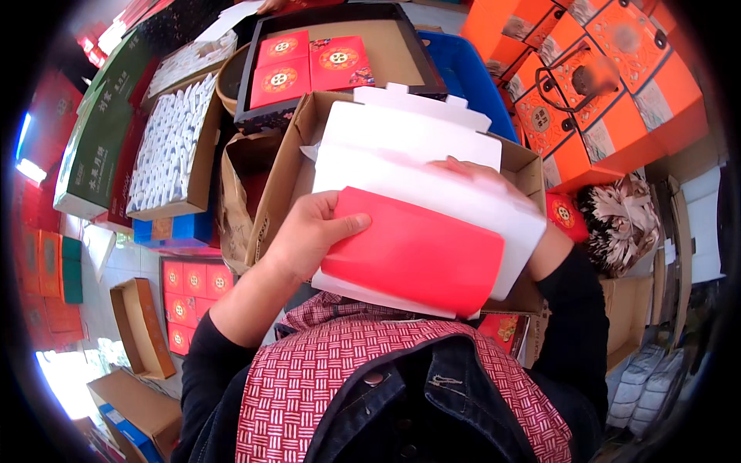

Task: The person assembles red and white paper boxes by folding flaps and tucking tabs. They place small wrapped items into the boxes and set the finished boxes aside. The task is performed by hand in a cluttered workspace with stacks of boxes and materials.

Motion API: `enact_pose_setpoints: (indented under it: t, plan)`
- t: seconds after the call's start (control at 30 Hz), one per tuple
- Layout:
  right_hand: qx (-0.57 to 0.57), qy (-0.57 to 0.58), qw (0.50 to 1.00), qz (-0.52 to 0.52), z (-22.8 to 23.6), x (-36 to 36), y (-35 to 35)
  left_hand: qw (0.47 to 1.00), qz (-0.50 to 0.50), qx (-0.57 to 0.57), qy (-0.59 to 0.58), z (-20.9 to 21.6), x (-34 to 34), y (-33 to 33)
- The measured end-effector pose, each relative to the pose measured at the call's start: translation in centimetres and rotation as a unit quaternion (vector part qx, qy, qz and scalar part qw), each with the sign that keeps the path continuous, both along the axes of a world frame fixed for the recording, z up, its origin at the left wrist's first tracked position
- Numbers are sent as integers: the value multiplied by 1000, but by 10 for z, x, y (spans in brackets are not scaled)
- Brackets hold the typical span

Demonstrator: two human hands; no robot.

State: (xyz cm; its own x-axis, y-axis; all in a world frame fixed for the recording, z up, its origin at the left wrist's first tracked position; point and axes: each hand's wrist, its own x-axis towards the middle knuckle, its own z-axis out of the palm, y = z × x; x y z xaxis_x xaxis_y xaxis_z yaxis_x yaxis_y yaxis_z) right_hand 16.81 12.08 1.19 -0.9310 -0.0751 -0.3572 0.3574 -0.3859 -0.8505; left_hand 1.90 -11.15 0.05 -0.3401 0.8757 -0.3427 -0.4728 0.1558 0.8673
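Observation:
A flat box blank of thin card, red on one side [417, 251] and white on the other, is bent partly over in front of me. My left hand [309, 235] pinches the left edge of its red panel, with the thumb on top. My right hand [482, 179] is blurred by motion behind a raised white panel [494, 212], and its grip is partly hidden. Beneath lies another white card sheet [401, 123] with cut tabs at its far edge. Both rest over an open brown cardboard carton [284, 174].
Beyond the carton, a black-edged tray [401, 58] holds several red boxes [282, 81]. A blue bin [463, 65] stands beside it. Orange gift boxes [579, 100] are stacked right, above a paper bundle [621, 224]. White packets [171, 147] fill a carton left.

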Motion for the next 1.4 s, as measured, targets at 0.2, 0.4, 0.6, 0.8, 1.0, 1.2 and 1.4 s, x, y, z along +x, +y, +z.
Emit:
enact_pose_setpoints:
  t: [0.2, 0.4, 0.6, 0.8, 1.0, 1.2, 1.4]
  plan:
    - [158, -18, 982, 105, 43, -11, -7, 998, 7, -16, 56, -2, -4, -6]
    - [336, -52, 928, 155, 55, -35, -23, 994, 43, 48, 84, 1, 11, -4]
    - [376, -17, 916, 141, 51, -34, -23, 983, 33, 85, 161, 3, 13, -14]
    - [432, 88, 893, 92, 47, -35, -38, 974, 17, 101, 204, -2, 15, -20]
    - [486, 127, 864, 47, 40, -27, -48, 978, 29, 112, 171, -4, 16, -22]
    - [476, 121, 870, 40, 43, -28, -55, 975, 23, 104, 194, -2, 16, -22]
    - [476, 137, 867, 52, 49, -27, -53, 977, 27, 100, 187, -3, 16, -25]
